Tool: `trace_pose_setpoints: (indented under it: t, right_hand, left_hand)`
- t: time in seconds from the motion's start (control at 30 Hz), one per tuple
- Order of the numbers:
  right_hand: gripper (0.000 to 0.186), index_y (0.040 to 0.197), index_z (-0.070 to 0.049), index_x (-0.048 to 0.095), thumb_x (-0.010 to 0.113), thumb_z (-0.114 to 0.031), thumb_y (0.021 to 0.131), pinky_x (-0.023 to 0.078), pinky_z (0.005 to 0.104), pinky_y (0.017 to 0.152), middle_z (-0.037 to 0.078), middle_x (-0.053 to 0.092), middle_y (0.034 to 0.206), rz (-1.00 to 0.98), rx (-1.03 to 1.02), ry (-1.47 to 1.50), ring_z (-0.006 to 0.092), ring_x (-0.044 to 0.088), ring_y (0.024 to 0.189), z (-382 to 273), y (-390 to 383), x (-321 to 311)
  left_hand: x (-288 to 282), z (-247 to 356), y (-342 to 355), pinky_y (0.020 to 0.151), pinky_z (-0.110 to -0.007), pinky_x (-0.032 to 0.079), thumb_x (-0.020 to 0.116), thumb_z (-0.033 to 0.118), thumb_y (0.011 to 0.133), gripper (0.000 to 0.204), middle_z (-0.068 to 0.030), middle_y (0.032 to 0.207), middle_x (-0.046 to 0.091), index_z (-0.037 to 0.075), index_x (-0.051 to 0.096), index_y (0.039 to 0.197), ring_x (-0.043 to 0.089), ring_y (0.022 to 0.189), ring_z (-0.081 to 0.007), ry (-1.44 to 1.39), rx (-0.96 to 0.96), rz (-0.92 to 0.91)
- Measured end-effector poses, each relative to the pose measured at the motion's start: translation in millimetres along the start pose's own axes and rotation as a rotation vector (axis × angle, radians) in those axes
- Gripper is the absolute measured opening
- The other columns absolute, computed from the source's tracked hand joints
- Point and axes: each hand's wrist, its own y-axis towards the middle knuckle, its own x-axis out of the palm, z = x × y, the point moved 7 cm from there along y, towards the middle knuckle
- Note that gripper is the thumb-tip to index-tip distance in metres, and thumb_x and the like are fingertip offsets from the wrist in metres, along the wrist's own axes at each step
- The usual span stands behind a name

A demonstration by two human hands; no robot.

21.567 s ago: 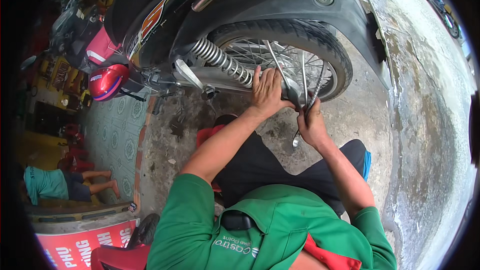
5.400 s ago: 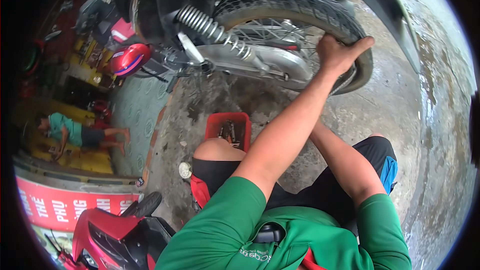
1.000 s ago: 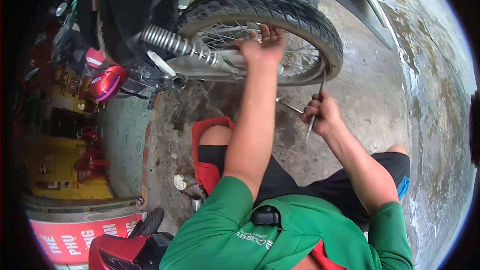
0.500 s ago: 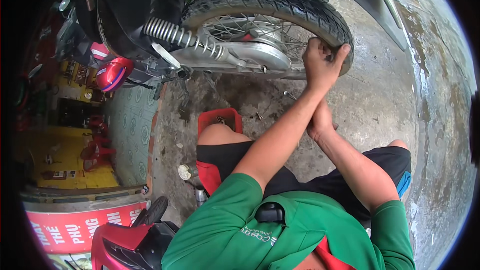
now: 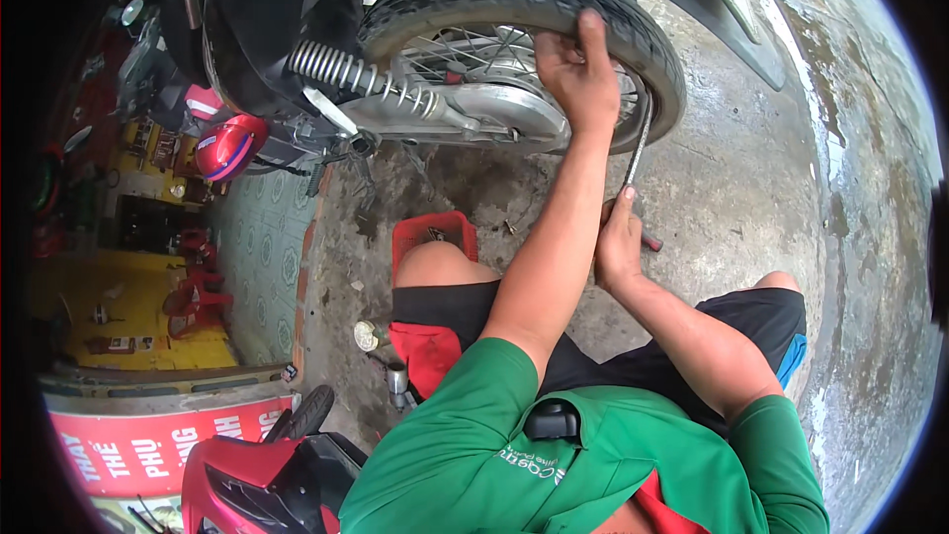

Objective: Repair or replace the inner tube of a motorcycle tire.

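A motorbike's rear wheel with a black tyre (image 5: pixel 474 2) and wire spokes fills the top middle. My left hand (image 5: pixel 583 69) grips the tyre's near side, its thumb up against the tread and its fingers curled at the rim. Closer to me, my right hand (image 5: pixel 620 247) is closed around a slim metal tyre lever (image 5: pixel 639 150). The lever's far end reaches the rim at the wheel's right side. A dark red handle end (image 5: pixel 651 241) sticks out beside the right hand; whether it belongs to the lever I cannot tell.
A coil shock absorber (image 5: pixel 361 77) and silver swingarm cover (image 5: pixel 504 114) flank the wheel. By my left knee stands a red plastic basket (image 5: pixel 465 229). A can (image 5: pixel 368 336) and metal cup (image 5: pixel 397 381) stand on the concrete. A red motorbike (image 5: pixel 257 475) is at the lower left.
My left hand has moved up and left along the tyre. The right hand, earlier partly behind the left forearm, now shows with the lever at the rim. The wheel has turned a little.
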Motion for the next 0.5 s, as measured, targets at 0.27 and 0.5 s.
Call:
trace_pose_setpoints:
  t: [0.27, 0.5]
  right_hand:
    - [0.056, 0.078, 0.0, 0.054, 0.042, -0.043, 0.111, 0.041, 0.0438, 0.057, 0.014, 0.048, 0.058, 0.007, -0.604, -0.322, 0.0271, 0.047, 0.054, -19.0, 62.1, -0.4]
    - [0.041, 0.085, -0.003, 0.061, 0.052, -0.037, 0.106, 0.043, 0.0503, 0.061, 0.026, 0.06, 0.071, 0.232, -0.947, -0.694, 0.0513, 0.056, 0.069, -77.3, 94.4, -44.3]
  left_hand:
    - [-3.8, 13.4, 33.4, 0.056, -0.029, 0.055, 0.071, 0.052, 0.095, 0.048, -0.0023, 0.079, 0.063, 0.009, 0.05, 0.095, 0.062, 0.066, -0.0118, -0.269, -0.445, 0.072]
    - [-10.7, 26.7, 39.1, 0.063, -0.031, 0.057, 0.07, 0.058, 0.093, 0.053, -0.0031, 0.083, 0.066, 0.009, 0.05, 0.098, 0.066, 0.074, -0.0134, -0.28, -0.57, 0.165]
